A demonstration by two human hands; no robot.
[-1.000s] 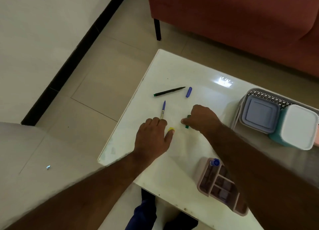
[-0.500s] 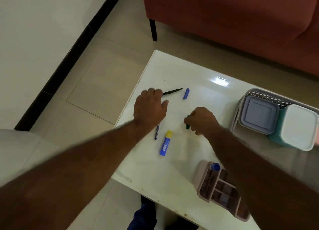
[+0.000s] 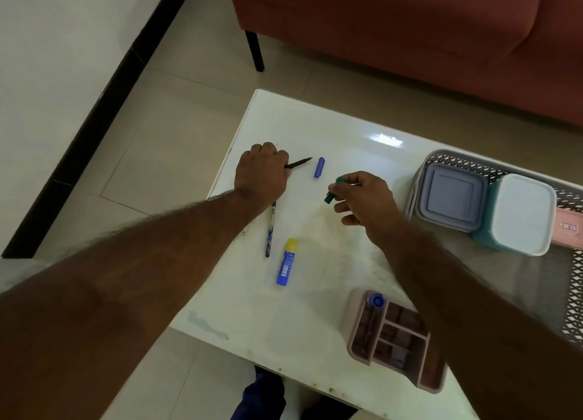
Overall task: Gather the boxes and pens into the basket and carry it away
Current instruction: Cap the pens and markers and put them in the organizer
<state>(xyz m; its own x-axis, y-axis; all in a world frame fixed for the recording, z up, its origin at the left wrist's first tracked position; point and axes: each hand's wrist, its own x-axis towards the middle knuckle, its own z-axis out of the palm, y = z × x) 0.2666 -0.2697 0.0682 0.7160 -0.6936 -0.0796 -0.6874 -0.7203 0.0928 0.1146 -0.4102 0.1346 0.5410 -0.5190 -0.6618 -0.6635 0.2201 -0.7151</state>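
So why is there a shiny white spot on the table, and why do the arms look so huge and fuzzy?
In the head view, the white spot is glare, probably a lamp mirrored in the glossy table. The arms look huge because they are close to the wide-angle lens, and soft at the picture's edges, while the left hand and right hand look sharper.

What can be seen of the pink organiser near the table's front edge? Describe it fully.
The pink organiser is a dusty-pink tray, plastic by the look of it, with rounded corners and inner walls that split it into several compartments. It sits flat on the white table, askew to the front edge. A blue-capped item stands in its far-left corner compartment; the other compartments look dark and their contents cannot be told. The right forearm crosses above its right side and hides part of it.
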